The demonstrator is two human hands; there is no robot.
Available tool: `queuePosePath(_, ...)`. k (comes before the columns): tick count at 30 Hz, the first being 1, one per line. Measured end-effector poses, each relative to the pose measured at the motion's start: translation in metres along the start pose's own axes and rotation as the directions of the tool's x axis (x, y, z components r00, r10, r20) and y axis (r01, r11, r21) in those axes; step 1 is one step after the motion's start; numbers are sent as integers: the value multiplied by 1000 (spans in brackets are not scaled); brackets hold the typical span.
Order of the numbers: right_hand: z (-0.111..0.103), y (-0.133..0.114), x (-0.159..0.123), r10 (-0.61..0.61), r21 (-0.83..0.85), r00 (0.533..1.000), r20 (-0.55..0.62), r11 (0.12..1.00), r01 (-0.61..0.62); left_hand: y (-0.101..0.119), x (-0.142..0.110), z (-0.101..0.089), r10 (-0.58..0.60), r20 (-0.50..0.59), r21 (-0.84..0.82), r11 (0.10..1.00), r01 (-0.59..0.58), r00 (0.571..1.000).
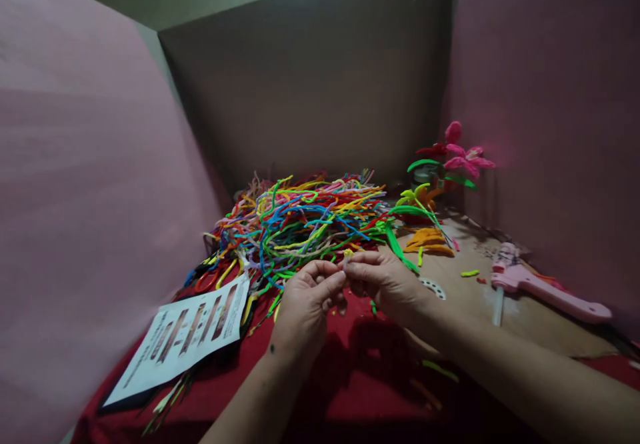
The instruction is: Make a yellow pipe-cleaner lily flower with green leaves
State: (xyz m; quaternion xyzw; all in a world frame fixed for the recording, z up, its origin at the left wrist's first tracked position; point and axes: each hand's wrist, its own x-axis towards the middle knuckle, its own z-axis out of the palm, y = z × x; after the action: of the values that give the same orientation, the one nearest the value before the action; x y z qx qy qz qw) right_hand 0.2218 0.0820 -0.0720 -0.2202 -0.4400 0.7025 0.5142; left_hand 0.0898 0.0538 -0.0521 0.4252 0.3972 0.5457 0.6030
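Note:
A small yellow pipe cleaner piece [349, 253] pokes up between the fingertips of both hands, above the red cloth. My right hand [384, 279] is closed in a pinch around it. Coming in from the lower left, my left hand [311, 297] is also closed, thumb and forefinger pinched against the same piece and touching the right fingertips. Most of the piece is hidden by the fingers. Just beyond the hands lies a big tangled heap of pipe cleaners [300, 221] in many colours.
A printed sheet [190, 334] lies at left. On a brown board [465, 297] at right rest a pink glue gun [545, 289], orange pipe cleaner petals [429, 240] and yellow-green scraps. Behind them stands a pink pipe cleaner flower [469, 157]. Pink panels rise on both sides.

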Motion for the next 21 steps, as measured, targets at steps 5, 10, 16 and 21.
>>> queuePosePath(5,-12,-9,2,73,64,997,34,995,-75,-4,7,12,-26,58,-36,999,29,998)
queuePosePath(10,-25,-7,4,37,100,999,-5,994,-36,-5,18,17,-39,113,87,996,29,993)
queuePosePath(16,-34,-8,9,-46,91,995,-94,994,55,5,38,17,62,134,368,923,-108,989)
queuePosePath(21,-33,-11,9,-8,154,999,-48,988,16,4,46,17,-2,211,297,953,-62,977)
